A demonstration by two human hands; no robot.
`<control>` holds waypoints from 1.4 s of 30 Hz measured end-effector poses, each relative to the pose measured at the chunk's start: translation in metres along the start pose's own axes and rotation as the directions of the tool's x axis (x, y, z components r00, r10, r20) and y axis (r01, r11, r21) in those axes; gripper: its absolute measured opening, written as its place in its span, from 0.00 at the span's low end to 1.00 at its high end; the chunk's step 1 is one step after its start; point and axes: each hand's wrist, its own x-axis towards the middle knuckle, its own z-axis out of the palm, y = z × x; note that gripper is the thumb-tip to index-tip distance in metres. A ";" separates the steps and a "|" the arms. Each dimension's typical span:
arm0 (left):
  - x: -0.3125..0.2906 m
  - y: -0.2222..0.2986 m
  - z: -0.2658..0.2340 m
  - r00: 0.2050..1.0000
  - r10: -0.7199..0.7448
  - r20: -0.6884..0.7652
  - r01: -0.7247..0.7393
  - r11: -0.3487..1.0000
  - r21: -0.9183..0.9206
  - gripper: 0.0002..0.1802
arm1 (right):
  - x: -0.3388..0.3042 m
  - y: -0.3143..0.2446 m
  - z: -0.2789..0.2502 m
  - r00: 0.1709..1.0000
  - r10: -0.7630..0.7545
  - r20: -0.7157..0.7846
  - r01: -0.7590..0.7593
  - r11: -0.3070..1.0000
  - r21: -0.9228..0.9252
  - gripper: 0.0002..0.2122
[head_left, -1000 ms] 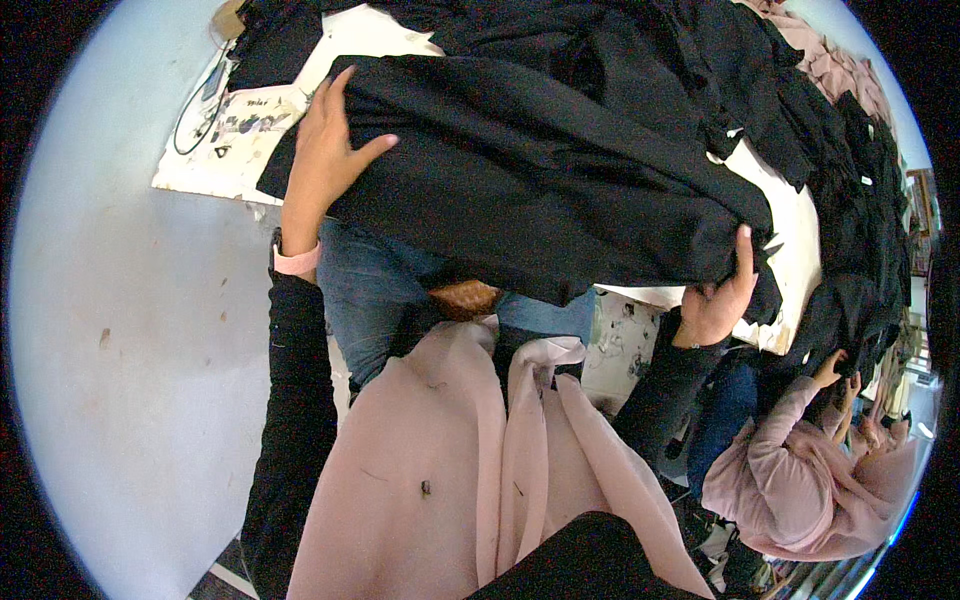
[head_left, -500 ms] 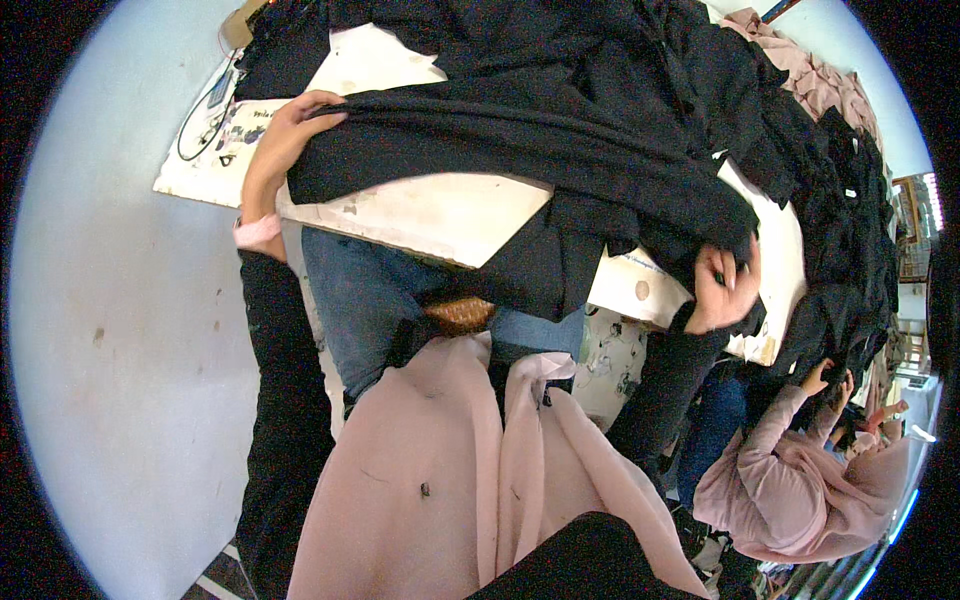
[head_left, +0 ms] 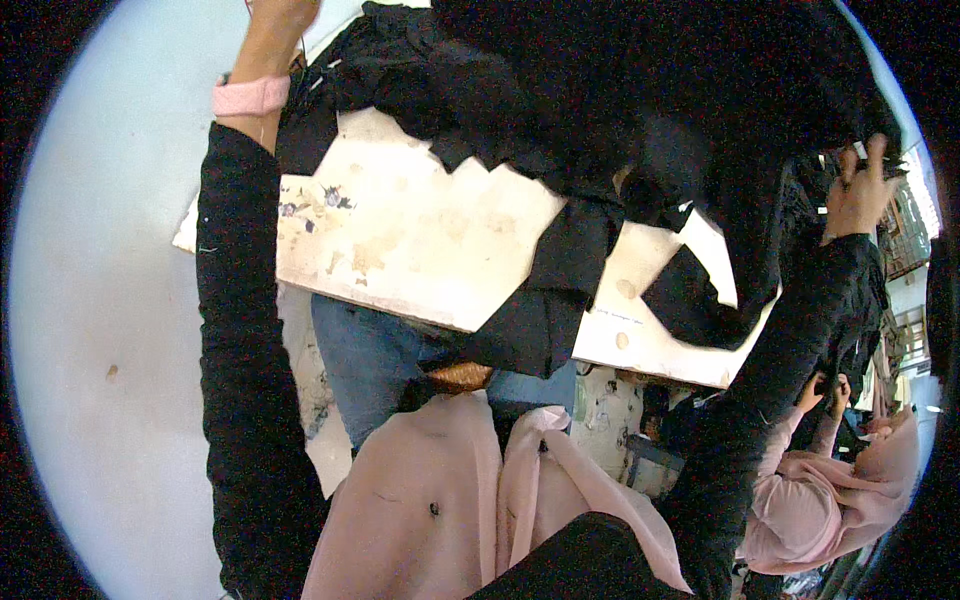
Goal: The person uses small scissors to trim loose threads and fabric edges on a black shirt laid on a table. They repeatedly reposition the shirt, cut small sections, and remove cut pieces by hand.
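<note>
A large black cloth is spread high across the far part of the white table. My right hand is at the far right with its fingers closed on the cloth's edge. At the upper left, my left hand reaches to the picture's top edge. Its fingers are cut off there, so their hold on the cloth does not show. A separate black fabric piece hangs over the table's front edge above my lap.
More black fabric lies heaped at the far left of the table. To the right, a person in pink sits with both hands on dark cloth. A pale wall stands close on my left.
Both my hands have moved away from me and farther up, the right one also outward to the right. The black cloth went with them, baring more of the white tabletop.
</note>
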 end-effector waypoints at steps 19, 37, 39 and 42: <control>-0.133 0.132 -0.172 0.046 -0.826 0.562 0.467 0.515 0.719 0.31 | -0.239 0.060 -0.074 0.420 0.070 0.905 -0.673 0.692 0.259 0.24; -0.235 0.001 0.067 0.795 -0.225 0.563 0.031 0.943 0.333 0.18 | -0.291 -0.173 0.016 0.538 -0.288 0.792 -0.657 0.444 0.609 0.07; -0.212 0.025 0.029 0.759 -0.216 0.615 0.063 0.963 0.261 0.19 | -0.303 -0.166 0.022 0.536 -0.263 0.802 -0.711 0.372 0.597 0.06; -0.183 0.054 -0.053 0.616 -0.325 0.717 -0.003 0.910 0.415 0.19 | -0.315 -0.160 0.028 0.544 -0.223 0.809 -0.754 0.293 0.588 0.05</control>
